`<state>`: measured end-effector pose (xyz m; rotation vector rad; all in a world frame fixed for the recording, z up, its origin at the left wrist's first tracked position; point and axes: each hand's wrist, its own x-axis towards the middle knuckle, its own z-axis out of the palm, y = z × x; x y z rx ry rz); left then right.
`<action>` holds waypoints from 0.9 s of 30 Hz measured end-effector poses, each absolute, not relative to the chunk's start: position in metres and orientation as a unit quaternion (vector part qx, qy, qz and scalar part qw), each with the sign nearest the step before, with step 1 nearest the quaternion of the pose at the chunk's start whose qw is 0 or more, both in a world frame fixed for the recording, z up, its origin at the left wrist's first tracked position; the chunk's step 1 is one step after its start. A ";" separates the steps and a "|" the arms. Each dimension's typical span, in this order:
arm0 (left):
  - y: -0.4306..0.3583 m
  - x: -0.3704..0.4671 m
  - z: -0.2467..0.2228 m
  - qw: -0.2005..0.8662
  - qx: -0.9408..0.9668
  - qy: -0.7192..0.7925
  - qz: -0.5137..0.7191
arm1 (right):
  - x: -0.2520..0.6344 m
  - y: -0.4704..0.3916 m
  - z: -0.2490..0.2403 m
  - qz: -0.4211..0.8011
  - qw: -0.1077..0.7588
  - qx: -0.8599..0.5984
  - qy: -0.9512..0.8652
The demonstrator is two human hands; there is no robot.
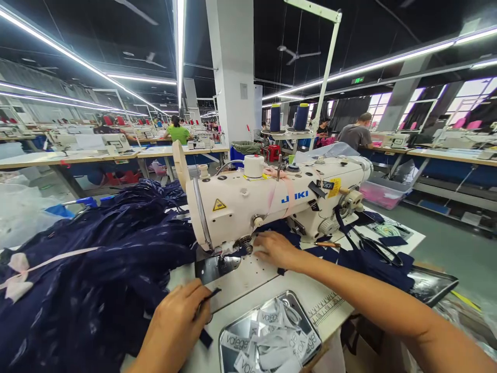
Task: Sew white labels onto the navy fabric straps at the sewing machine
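Two hands: our left hand (176,316) lies in front of the metal plate (217,267), while our right hand (277,251) reaches under the arm of the white sewing machine (233,207).
Left fingers: they pinch narrowly on a dark strip (215,293); its tip pokes out past the fingertips, and a dark end below the hand may belong to the same piece.
Right fingers: they bend together just beside the small coiled spring (247,243); we cannot tell whether they hold anything.
Step in hand: we judge that we are readying the strip near the plate, since it is well short of the stitching area.
Next move: it seems to call for laying the strip flat and straight, fingertips kept away from the needle.
Strip: narrow, matt and pliable, likely to curl if let loose.
Navy heap: limp, crumpled cloth (97,259) with a faint sheen, piled at our left, a pale ribbon (64,255) across it.
Tray: shiny metal (220,347), round-cornered, filled with loose, flat white labels (287,331) lettered "valege".
Machine body: smooth, hard and rounded, with blue lettering.
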<state>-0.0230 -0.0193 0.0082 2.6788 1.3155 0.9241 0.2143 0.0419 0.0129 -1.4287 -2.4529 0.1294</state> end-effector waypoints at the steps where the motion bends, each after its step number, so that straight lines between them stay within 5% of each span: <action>1: -0.015 -0.020 0.008 -0.107 0.878 0.367 0.287 | 0.220 0.049 0.014 -0.021 0.125 -0.517 -0.846; 4: 0.001 -0.009 0.005 -0.296 0.897 0.243 0.221 | 0.224 0.066 0.011 -0.089 0.088 -0.537 -0.834; 12: 0.004 -0.012 -0.009 -0.283 0.919 0.242 0.129 | 0.221 0.060 0.004 -0.122 0.111 -0.533 -0.830; 18: -0.006 -0.013 -0.005 -0.298 0.927 0.222 0.057 | 0.201 0.026 -0.004 -0.180 0.120 -0.132 -0.967; 23: -0.007 -0.013 -0.006 -0.309 0.923 0.219 0.068 | 0.182 0.023 -0.010 -0.040 0.137 -0.278 -0.950; 27: -0.010 -0.013 -0.006 -0.306 0.922 0.223 0.080 | 0.164 0.018 -0.011 -0.062 0.140 -0.382 -0.911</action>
